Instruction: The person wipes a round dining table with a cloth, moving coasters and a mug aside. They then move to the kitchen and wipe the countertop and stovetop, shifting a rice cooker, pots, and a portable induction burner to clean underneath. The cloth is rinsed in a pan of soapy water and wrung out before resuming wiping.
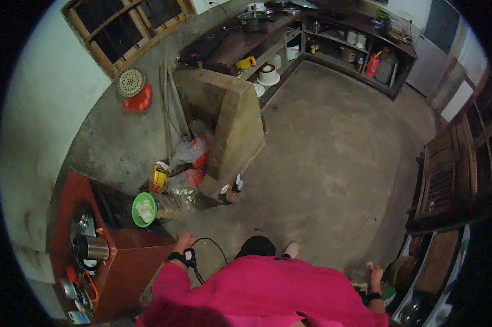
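At the lower middle my left hand [185, 240] hangs beside the corner of a red counter [139, 241], with a strapped device and black cable at the wrist. Whether its fingers hold anything is unclear. Just up and left of it, a green plastic basin [144, 209] holds something pale. Out to the lower right is my right hand [375, 273], fingers bent, with a small pale thing at the fingertips that I cannot identify. Near that hand stands a rack or shelf [434, 261] with pans and a green item.
A low concrete wall [240, 122] stands ahead, with plastic bags [188, 151] and spray bottles [231, 192] by it. An L-shaped dark counter [246, 47] lines the far side. A wooden cabinet [450, 175] stands right. A steel kettle [95, 247] sits on the red counter.
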A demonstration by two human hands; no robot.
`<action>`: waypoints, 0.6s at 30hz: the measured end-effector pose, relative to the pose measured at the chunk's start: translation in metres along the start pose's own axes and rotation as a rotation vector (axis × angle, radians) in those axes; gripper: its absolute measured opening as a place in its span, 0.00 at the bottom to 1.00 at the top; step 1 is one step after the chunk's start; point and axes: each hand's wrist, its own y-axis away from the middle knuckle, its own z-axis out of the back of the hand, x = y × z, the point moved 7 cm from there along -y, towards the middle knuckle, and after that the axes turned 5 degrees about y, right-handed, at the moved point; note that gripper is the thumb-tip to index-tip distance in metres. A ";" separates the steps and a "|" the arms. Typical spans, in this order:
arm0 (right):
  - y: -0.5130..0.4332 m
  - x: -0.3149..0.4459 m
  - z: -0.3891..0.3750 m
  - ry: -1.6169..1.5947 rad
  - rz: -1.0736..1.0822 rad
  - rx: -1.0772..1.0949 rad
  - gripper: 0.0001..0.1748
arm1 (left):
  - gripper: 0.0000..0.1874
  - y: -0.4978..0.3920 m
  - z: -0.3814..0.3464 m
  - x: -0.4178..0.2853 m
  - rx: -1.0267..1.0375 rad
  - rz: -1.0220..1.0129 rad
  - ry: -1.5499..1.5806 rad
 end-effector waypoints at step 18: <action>-0.333 0.478 0.048 -0.631 0.220 0.335 0.17 | 0.11 -0.197 -0.031 -0.285 -0.097 0.183 0.963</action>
